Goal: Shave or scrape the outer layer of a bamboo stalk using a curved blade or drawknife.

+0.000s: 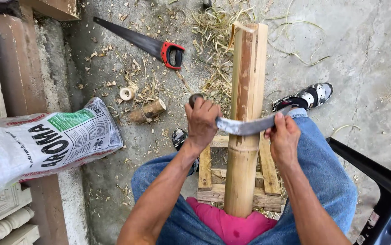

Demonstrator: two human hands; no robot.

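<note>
**Two Hands, One Curved Blade**

We see a long bamboo pole (246, 113) pointing straight away from us, its near end between the knees. A curved blade (250, 125) lies across it, side to side. Our left hand (201, 121) grips the handle tight. Our right hand (284, 136) pinches the blade's far end. Open concrete floor (363, 54) lies on the right; a saw (145, 43) rests up left.

Bright, even daylight, soft shadows on the concrete floor (367, 54), sharp focus, slight wide-angle stretch at edges.
</note>
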